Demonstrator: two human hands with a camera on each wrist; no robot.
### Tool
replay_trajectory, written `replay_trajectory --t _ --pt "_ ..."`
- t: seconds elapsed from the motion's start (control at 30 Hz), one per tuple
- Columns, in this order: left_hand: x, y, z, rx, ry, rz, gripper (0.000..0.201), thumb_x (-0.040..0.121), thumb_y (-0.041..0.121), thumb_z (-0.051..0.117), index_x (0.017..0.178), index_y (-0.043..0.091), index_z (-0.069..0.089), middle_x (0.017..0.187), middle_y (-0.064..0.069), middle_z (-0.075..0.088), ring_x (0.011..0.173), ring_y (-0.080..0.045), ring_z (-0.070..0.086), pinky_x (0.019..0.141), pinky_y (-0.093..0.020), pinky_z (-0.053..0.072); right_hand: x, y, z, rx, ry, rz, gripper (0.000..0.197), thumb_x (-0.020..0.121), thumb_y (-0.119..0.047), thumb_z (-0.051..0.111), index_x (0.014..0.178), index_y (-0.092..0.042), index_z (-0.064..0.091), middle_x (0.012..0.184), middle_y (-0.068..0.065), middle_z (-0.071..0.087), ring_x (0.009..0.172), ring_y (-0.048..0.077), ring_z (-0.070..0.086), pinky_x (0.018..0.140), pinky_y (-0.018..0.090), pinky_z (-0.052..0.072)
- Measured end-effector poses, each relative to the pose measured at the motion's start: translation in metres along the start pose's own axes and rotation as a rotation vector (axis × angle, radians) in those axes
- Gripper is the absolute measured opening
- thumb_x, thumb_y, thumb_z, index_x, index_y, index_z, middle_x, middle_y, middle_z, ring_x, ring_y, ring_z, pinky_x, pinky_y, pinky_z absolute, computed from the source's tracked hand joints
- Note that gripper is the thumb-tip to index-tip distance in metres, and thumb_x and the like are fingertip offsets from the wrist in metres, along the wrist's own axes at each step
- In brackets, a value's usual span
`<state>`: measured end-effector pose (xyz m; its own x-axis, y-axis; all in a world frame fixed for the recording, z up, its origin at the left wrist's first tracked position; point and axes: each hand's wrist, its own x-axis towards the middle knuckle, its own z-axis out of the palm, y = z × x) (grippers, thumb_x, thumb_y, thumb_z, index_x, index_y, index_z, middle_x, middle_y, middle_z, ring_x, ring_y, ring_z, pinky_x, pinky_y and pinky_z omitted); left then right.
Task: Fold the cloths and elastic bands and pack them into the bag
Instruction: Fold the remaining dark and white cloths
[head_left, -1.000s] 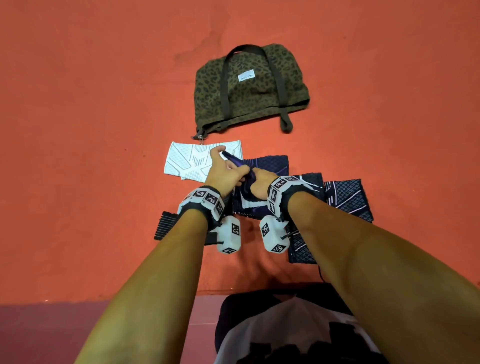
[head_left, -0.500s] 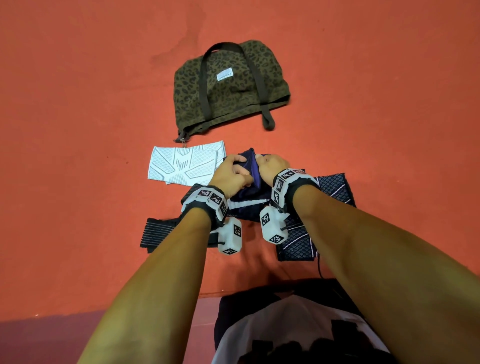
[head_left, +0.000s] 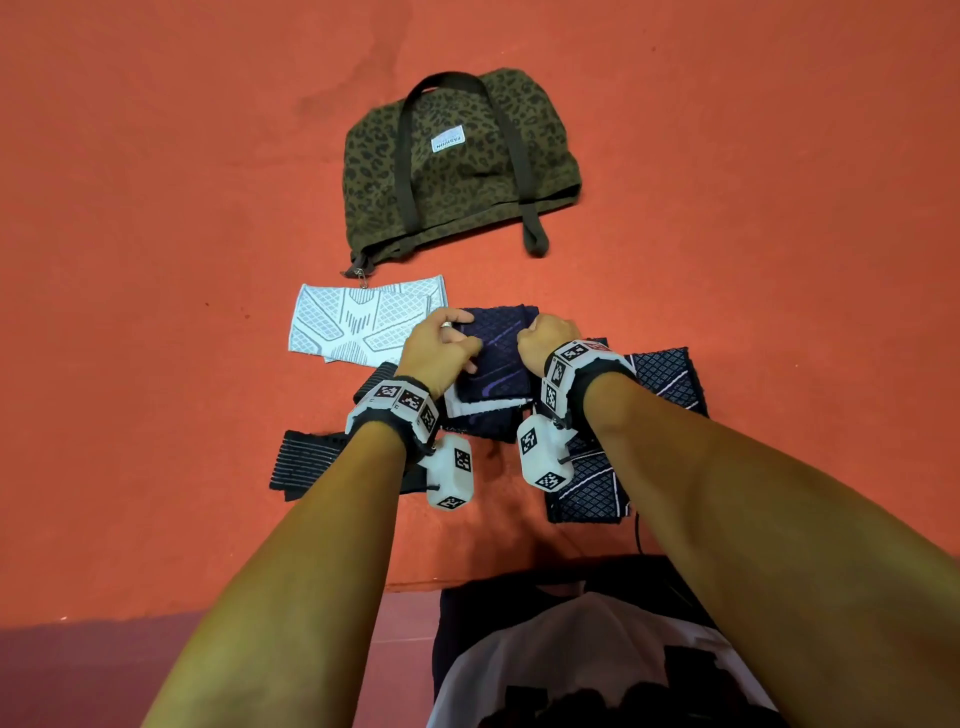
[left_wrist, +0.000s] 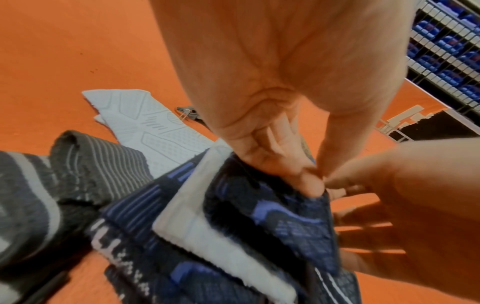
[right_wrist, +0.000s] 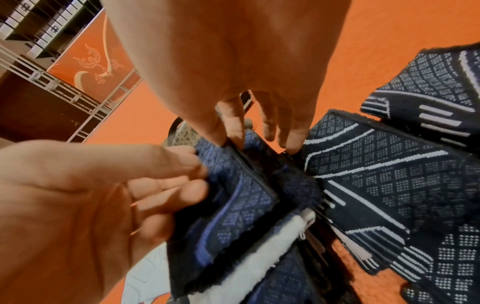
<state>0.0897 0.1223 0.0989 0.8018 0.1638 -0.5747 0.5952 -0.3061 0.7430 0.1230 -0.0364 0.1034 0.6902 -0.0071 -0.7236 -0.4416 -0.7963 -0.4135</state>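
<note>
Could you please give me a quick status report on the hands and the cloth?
Left hand and right hand both pinch the navy cloth, folded on the pile. Bag beyond, apparently zipped shut. White cloth beside; nothing blocking.

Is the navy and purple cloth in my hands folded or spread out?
Folded. The navy cloth is doubled over, its white underside showing at the near edge, with the left hand and right hand pinching its sides.

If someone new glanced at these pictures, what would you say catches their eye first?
Probably the two hands meeting at the centre: the left hand and right hand both pinch a dark navy knitted cloth with purple lines, folding it on the orange floor. Beyond them lies the olive leopard-print fabric bag, with a white patterned knitted cloth flat just before it.
</note>
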Motion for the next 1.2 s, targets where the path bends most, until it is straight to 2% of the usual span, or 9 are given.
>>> replay_trajectory --t 0.07,0.2,0.33,0.47,0.57,0.67,0.8,1.0,1.2 --pt "0.004 -0.008 -0.005 0.001 0.106 -0.045 0.022 0.078 0.011 0.064 0.097 0.023 0.061 0.066 0.004 0.060 0.060 -0.017 0.062 0.070 -0.040 0.055 -0.001 0.000 0.000 0.007 -0.005 0.020 0.034 0.101 -0.023 0.041 0.122 -0.001 0.055 0.120 0.019 0.059 0.086 0.031 0.051 0.070 0.029 0.035" --pt "0.012 -0.018 -0.005 0.005 0.070 -0.128 0.023 0.069 0.027 0.064 0.091 0.025 0.056 0.079 0.000 0.062 0.072 -0.021 0.061 0.085 -0.048 0.055 0.001 0.001 0.004 0.033 -0.007 0.037 0.037 0.103 -0.021 0.043 0.131 0.002 0.047 0.127 0.020 0.056 0.109 0.035 0.057 0.072 0.030 0.036" --pt "0.012 -0.016 -0.003 0.021 0.109 -0.112 0.030 0.077 0.024 0.071 0.093 0.025 0.045 0.087 -0.005 0.066 0.074 -0.022 0.059 0.088 -0.049 0.054 0.001 0.001 0.003 0.047 0.022 0.029 0.034 0.102 -0.019 0.045 0.130 0.001 0.047 0.123 0.019 0.058 0.094 0.032 0.054 0.070 0.030 0.036" --pt "0.014 -0.017 -0.001 0.118 0.115 -0.058 0.039 0.088 0.019 0.071 0.100 0.016 0.034 0.086 -0.006 0.060 0.077 -0.022 0.058 0.084 -0.044 0.053 0.001 0.000 0.001 0.062 0.021 0.030 0.041 0.098 -0.013 0.046 0.136 0.000 0.040 0.120 0.019 0.059 0.089 0.030 0.052 0.071 0.032 0.039" --pt "0.014 -0.017 0.001 0.214 0.075 -0.049 0.040 0.089 0.020 0.070 0.103 0.014 0.033 0.079 -0.001 0.051 0.072 -0.020 0.053 0.076 -0.039 0.048 -0.001 -0.001 0.000 0.069 0.022 0.038 0.052 0.094 -0.007 0.047 0.143 -0.001 0.032 0.119 0.019 0.060 0.101 0.035 0.060 0.070 0.031 0.039" --pt "0.013 -0.018 0.002 0.175 0.053 -0.098 0.041 0.088 0.021 0.072 0.105 0.015 0.036 0.079 -0.001 0.051 0.075 -0.023 0.054 0.078 -0.042 0.049 -0.003 0.000 -0.001 0.086 0.029 0.029 0.055 0.092 -0.006 0.048 0.145 -0.003 0.031 0.120 0.019 0.060 0.097 0.033 0.059 0.070 0.030 0.040" --pt "0.008 -0.017 -0.003 0.018 0.002 -0.159 0.034 0.084 0.018 0.073 0.105 0.013 0.048 0.083 -0.004 0.052 0.077 -0.022 0.057 0.075 -0.036 0.052 -0.005 0.000 0.001 0.130 0.086 -0.010 0.037 0.095 -0.020 0.052 0.128 -0.006 0.046 0.106 0.012 0.061 0.087 0.028 0.055 0.069 0.029 0.038" --pt "0.000 -0.030 -0.014 -0.140 0.043 -0.172 0.022 0.084 0.007 0.068 0.079 0.018 0.050 0.065 0.002 0.048 0.059 -0.015 0.053 0.057 -0.025 0.047 -0.015 -0.003 0.010 0.167 0.094 -0.044 0.026 0.091 -0.027 0.060 0.109 -0.013 0.048 0.085 0.001 0.056 0.079 0.026 0.056 0.066 0.029 0.040" --pt "0.000 -0.035 -0.017 -0.017 0.107 -0.189 0.035 0.078 0.023 0.081 0.080 0.021 0.046 0.072 0.001 0.053 0.063 -0.019 0.053 0.064 -0.034 0.047 -0.015 -0.005 0.015 -0.005 0.106 -0.142 0.021 0.082 -0.009 0.055 0.102 -0.013 0.055 0.097 0.007 0.058 0.079 0.025 0.057 0.061 0.031 0.042"
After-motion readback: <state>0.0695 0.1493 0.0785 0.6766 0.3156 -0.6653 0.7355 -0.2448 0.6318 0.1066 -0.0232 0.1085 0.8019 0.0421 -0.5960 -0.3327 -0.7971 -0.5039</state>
